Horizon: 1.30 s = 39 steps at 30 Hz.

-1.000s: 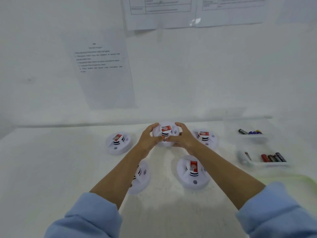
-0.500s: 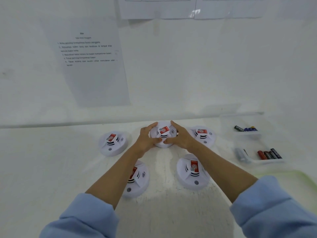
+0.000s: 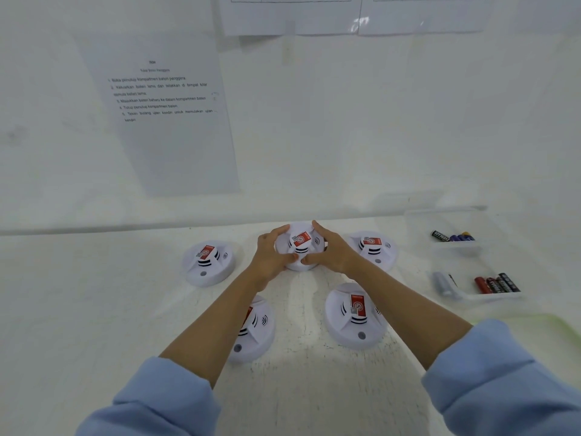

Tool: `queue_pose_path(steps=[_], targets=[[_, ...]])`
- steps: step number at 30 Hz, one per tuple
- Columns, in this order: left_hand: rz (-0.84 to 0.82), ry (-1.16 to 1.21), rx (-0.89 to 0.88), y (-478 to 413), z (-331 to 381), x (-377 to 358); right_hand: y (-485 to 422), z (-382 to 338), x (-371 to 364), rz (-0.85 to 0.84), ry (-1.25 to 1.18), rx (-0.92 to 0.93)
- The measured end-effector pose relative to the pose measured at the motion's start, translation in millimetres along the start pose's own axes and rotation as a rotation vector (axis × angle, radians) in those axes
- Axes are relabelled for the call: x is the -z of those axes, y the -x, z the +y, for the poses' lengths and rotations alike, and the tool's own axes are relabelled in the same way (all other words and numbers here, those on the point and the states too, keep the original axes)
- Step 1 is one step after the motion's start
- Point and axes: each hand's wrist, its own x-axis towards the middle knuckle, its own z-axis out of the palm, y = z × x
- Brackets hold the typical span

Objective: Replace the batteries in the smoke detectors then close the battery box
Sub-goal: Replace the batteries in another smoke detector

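Several white round smoke detectors with red labels lie on the white table. My left hand and my right hand both grip the middle back detector from its two sides, fingers curled round its rim. Other detectors sit at back left, back right, front right, and front left, the last partly hidden under my left forearm. A clear battery box at the right holds several batteries at its far side and more batteries nearer me.
A printed instruction sheet hangs on the white wall behind the table. More papers are taped higher up. A pale green tray edge shows at the right, near my sleeve.
The detector in my hands has turned a little, its red label now tilted. Both hands stay on its sides. The camera view has shifted slightly.
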Motion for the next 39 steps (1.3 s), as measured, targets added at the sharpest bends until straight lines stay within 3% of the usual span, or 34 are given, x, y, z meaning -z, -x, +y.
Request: queue_pose_path(steps=[23, 30, 39], targets=[[-0.015, -0.029, -0.015, 2.7, 3.7, 0.7, -3.7, 3.3, 0.5, -0.009, 0.006, 0.035], [-0.02, -0.081, -0.082, 5.1, 3.9, 20.9, 1.6, 6.9, 8.8, -0.109, -0.29, 0.114], [-0.114, -0.1, -0.086, 8.7, 6.1, 29.4, -1.3, 10.9, 5.9, -0.126, -0.229, 0.152]])
